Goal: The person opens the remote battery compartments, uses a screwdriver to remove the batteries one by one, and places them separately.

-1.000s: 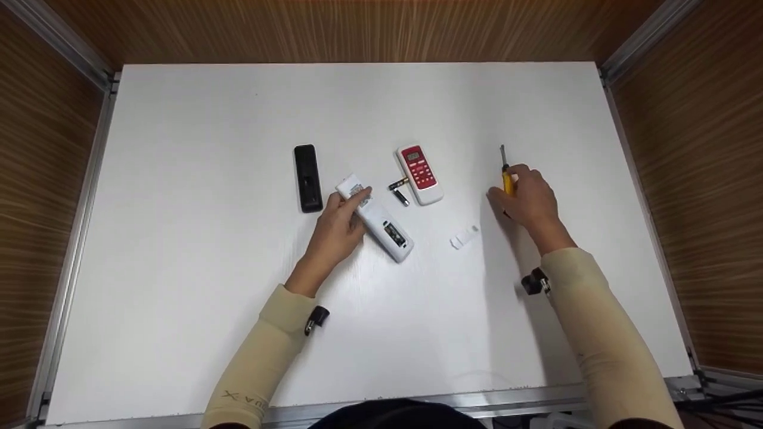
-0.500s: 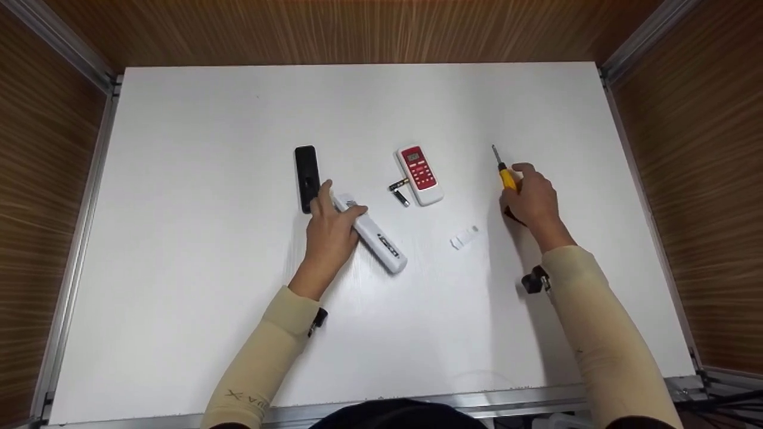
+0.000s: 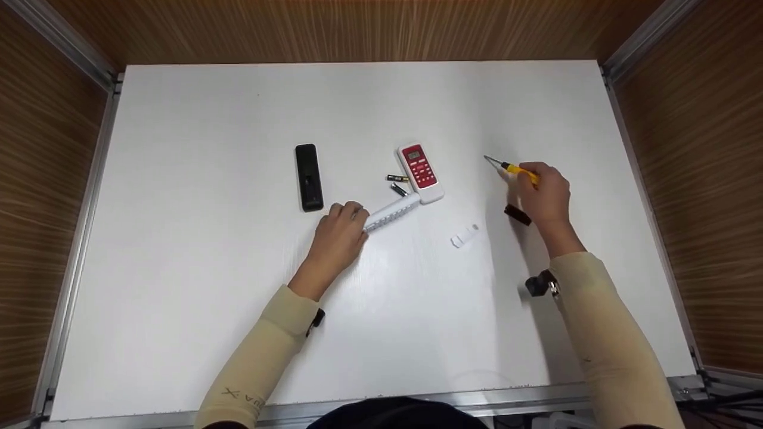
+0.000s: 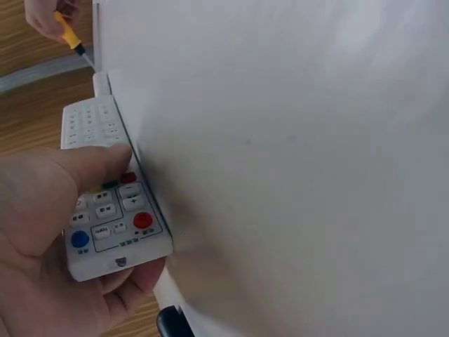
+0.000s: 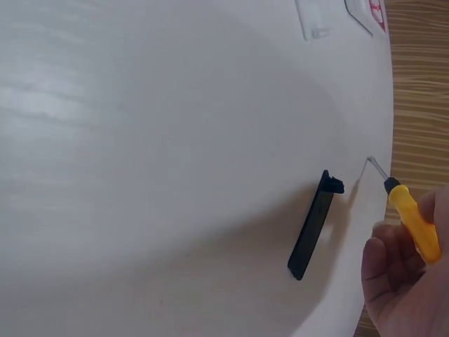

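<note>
My left hand (image 3: 340, 238) grips a white remote control (image 3: 390, 213) tilted on its side. In the left wrist view its button face shows, with a red and a blue button, and the thumb lies across it. My right hand (image 3: 546, 193) holds a screwdriver (image 3: 521, 171) with a yellow handle, its metal tip pointing left. Just left of that hand, a black battery cover (image 5: 310, 228) lies on the table. Two batteries (image 3: 397, 178) lie beside a red and white remote (image 3: 420, 171), near the far end of the held remote.
A black remote (image 3: 309, 177) lies on the white table (image 3: 197, 149), left of the middle. A small white battery cover (image 3: 465, 236) lies between the two hands. Wood-grain panels (image 3: 357, 30) enclose the table at the back and sides.
My left hand has rolled the white remote over, hiding its battery compartment, and swung its far end upward. The screwdriver has turned to point left, the right hand shifting slightly, and the black cover now shows.
</note>
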{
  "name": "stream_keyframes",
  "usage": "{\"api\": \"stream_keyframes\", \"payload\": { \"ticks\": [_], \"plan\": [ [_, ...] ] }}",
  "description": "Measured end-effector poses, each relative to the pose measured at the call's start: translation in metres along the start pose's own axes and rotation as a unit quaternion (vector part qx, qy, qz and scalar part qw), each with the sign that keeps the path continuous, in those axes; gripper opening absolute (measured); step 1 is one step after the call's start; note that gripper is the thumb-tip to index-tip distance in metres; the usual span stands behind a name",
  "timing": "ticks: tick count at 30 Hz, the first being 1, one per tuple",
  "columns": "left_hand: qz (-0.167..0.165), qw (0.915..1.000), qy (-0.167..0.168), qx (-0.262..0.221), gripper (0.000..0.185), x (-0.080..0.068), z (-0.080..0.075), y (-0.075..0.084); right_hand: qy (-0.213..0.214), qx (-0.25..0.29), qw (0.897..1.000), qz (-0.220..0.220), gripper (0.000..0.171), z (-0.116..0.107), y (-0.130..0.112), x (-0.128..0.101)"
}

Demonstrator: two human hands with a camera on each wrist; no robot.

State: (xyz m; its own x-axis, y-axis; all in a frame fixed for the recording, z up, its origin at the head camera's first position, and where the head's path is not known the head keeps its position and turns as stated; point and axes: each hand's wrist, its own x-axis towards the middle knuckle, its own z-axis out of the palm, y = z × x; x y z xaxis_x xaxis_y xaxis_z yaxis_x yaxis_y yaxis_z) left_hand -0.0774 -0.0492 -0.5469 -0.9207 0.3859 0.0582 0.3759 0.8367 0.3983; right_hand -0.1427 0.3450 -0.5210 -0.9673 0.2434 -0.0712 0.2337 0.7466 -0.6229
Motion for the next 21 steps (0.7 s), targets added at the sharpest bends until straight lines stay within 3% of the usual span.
{"api": "stream_keyframes", "payload": {
  "ticks": [4, 8, 13, 21],
  "plan": [
    [0.038, 0.9992, -0.012, -0.008, 0.046, -0.004, 0.003, 0.001, 0.002, 0.013, 1.0, 0.009, 0.042, 0.001, 0.0, -0.002],
    [0.055, 0.9981, -0.027, -0.009, 0.055, -0.008, 0.004, 0.0, 0.006, 0.032, 0.999, 0.009, 0.041, 0.003, -0.001, -0.003],
    [0.057, 0.9967, -0.047, -0.033, 0.064, -0.009, 0.003, -0.003, 0.02, 0.059, 0.998, 0.01, 0.041, 0.002, -0.004, -0.005],
    [0.05, 0.9954, -0.055, -0.06, 0.059, -0.008, 0.002, -0.003, 0.045, 0.158, 0.986, -0.027, 0.032, 0.002, -0.012, -0.013]
  ]
}}
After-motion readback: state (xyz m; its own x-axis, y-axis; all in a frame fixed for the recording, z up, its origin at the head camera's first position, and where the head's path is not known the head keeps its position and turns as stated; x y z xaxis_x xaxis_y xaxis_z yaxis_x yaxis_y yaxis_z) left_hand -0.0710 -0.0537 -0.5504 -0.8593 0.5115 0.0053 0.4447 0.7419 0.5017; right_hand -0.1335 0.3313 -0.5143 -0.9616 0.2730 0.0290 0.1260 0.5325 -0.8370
